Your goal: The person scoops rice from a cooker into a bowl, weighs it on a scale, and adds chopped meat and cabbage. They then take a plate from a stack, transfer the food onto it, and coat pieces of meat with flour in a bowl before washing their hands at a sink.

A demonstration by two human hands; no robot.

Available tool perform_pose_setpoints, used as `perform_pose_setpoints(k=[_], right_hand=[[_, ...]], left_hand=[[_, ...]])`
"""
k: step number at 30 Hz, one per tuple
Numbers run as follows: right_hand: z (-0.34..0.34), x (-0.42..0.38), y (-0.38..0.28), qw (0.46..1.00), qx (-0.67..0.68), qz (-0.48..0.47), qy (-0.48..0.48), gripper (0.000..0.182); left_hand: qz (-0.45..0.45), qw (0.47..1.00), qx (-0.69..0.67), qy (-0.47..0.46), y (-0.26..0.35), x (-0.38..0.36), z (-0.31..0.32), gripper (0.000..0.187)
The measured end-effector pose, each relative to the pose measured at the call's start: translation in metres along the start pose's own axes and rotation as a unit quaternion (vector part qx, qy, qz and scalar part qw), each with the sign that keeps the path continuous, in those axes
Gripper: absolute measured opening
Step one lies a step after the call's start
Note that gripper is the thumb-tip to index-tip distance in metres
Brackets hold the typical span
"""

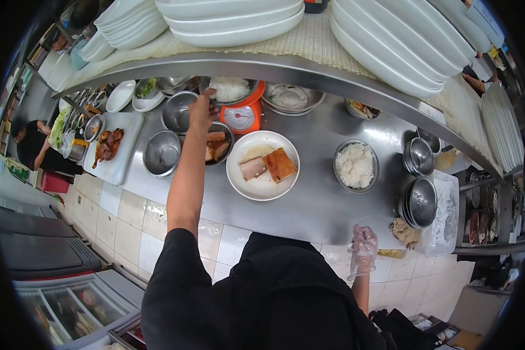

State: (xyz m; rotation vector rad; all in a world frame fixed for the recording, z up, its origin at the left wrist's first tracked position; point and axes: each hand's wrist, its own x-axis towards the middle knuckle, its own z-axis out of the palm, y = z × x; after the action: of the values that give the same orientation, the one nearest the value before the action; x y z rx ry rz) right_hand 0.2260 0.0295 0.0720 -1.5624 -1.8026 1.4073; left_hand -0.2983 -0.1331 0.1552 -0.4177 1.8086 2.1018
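My left hand (200, 112) is stretched forward, its fingers closed at the left rim of a metal bowl of white rice (228, 89). This bowl sits on an orange dial scale (241, 119), partly under the shelf. Below my left forearm and beside it, another metal bowl holds brown-skinned meat pieces (217, 146). A white plate (239, 182) at the middle carries two pieces of roasted meat (279, 165). My right hand (364, 249), in a clear plastic glove, hangs at the table's front edge with loosely bent fingers and nothing visible in it.
Stacked white plates (233, 23) stand on the overhead shelf. A bowl of rice (356, 166) and stacked metal bowls (421, 202) are at right, by a crumpled cloth (403, 232). Roasted poultry (108, 144) lies on a white board (128, 140) at left. Another person (38, 146) stands far left.
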Motion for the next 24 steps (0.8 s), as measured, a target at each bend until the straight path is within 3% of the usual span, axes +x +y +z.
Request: perform_pose_setpoints(k=[2,5,6,7,8,9,10,11,12,13,14,15,16,18,19,23,24], right_hand=[[-0.001,0.0,0.0,1.0,0.007,0.0,0.0,0.025],[-0.004,0.006,0.001,0.998,0.002,-0.057,-0.028,0.022],[-0.003,0.009,0.0,0.975,-0.089,-0.203,-0.022,0.023],[0.001,0.012,-0.001,0.95,-0.135,-0.281,-0.026,0.023],[0.004,0.014,-0.002,0.917,-0.178,-0.357,-0.022,0.023],[0.01,0.015,-0.005,0.911,-0.175,-0.373,-0.026,0.021],[0.015,0.014,-0.012,0.909,-0.179,-0.376,-0.032,0.021],[0.021,0.012,-0.019,0.931,-0.165,-0.311,-0.101,0.019],[0.027,0.01,-0.026,0.942,-0.151,-0.244,-0.175,0.018],[0.032,0.003,-0.037,0.931,-0.156,-0.259,-0.205,0.018],[0.04,-0.01,-0.051,0.944,-0.057,-0.182,-0.268,0.017],[0.048,-0.022,-0.063,0.935,0.029,-0.091,-0.341,0.016],[0.054,-0.035,-0.071,0.908,0.006,-0.106,-0.406,0.016],[0.069,-0.06,-0.082,0.856,-0.011,-0.278,-0.435,0.018],[0.082,-0.067,-0.075,0.84,0.054,-0.166,-0.513,0.021],[0.084,-0.131,-0.1,0.737,0.001,-0.214,-0.641,0.019],[0.08,-0.154,-0.103,0.714,-0.029,-0.271,-0.644,0.017]], left_hand=[[0.038,0.994,-0.069,-0.081,-0.012,0.019,-0.002,0.013],[0.051,0.985,-0.153,-0.061,-0.023,0.036,-0.005,0.008],[0.053,0.983,-0.173,-0.021,-0.01,-0.007,0.003,0.009],[0.071,0.988,-0.131,-0.042,-0.012,-0.016,-0.015,0.01],[0.056,0.98,-0.186,-0.049,-0.025,-0.006,-0.03,0.01],[0.09,0.958,-0.26,-0.088,-0.02,-0.055,-0.03,0.011],[0.111,0.959,-0.249,-0.078,-0.031,-0.071,-0.053,0.012],[0.116,0.956,-0.256,-0.081,-0.044,-0.092,-0.076,0.01],[0.134,0.962,-0.235,-0.021,-0.042,-0.145,-0.079,0.012],[0.119,0.964,-0.232,-0.055,-0.047,-0.184,-0.094,0.018],[0.136,0.962,-0.224,-0.075,-0.083,-0.186,-0.139,0.027],[0.155,0.963,-0.22,0.013,-0.078,-0.249,-0.133,0.033],[0.164,0.963,-0.209,0.05,-0.093,-0.283,-0.155,0.037],[0.167,0.953,-0.223,0.121,-0.11,-0.358,-0.179,0.039],[0.194,0.94,-0.231,0.162,-0.124,-0.388,-0.193,0.039],[0.246,0.884,-0.222,0.329,-0.177,-0.51,-0.231,0.025],[0.25,0.855,-0.247,0.382,-0.194,-0.539,-0.236,0.021]])
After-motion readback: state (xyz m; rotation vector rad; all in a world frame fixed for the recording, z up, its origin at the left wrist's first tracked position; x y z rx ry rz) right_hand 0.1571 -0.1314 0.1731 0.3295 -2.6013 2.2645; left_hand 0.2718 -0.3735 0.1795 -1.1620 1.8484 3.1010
